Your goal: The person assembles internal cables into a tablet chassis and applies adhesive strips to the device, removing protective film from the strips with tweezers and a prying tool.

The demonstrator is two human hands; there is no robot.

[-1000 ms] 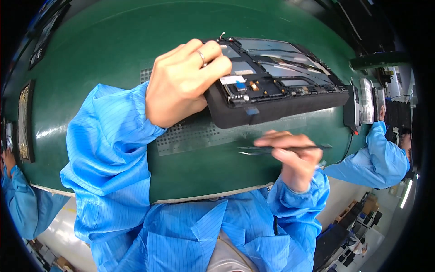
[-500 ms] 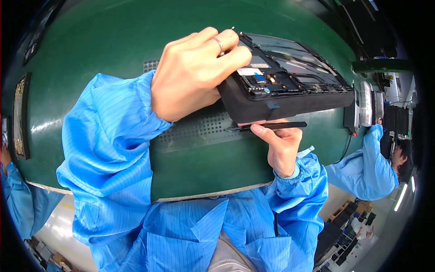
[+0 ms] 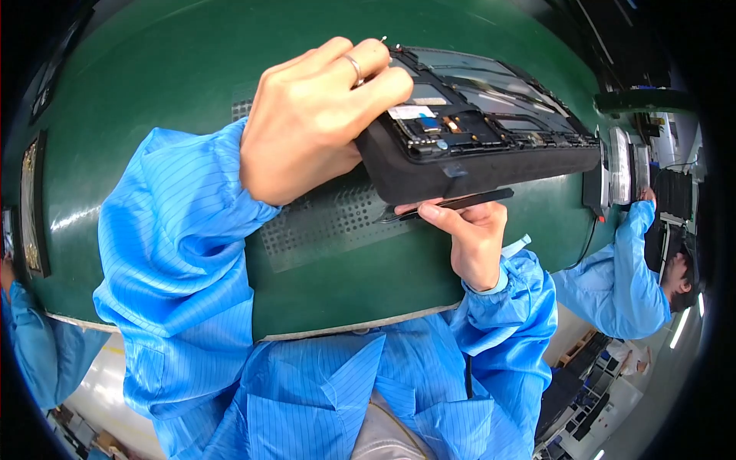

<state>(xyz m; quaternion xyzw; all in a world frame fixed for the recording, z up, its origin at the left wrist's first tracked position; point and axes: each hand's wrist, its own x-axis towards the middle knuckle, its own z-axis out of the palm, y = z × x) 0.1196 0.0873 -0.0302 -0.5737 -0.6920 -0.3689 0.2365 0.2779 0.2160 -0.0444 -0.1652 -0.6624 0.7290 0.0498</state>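
My left hand (image 3: 314, 126), with a ring on one finger, grips the left end of a black foam block (image 3: 483, 176) that is tilted up off the table. An opened electronic device (image 3: 498, 107) with a black frame, glossy panels and small exposed parts lies on the block. Only the thumb side and bent fingers show; the fingertips are partly hidden behind the device. Below the block's near edge, my right hand (image 3: 477, 239) is closed around black tweezers (image 3: 491, 199), their tips pointing left. Its other fingers reach under the block, partly hidden.
A perforated clear sheet (image 3: 314, 234) lies on the green table (image 3: 353, 295) beneath my hands. At the left edge stands a dark-framed tray (image 3: 32, 203). On the right are a white-and-black unit (image 3: 619, 169) with a cable and a co-worker in a blue sleeve (image 3: 625, 280). Another sleeve (image 3: 34, 345) shows at far left.
My left hand and the near left end of the block have shifted slightly left and up. The tweezers have tilted, their right end now higher, partly behind the block's lower edge.
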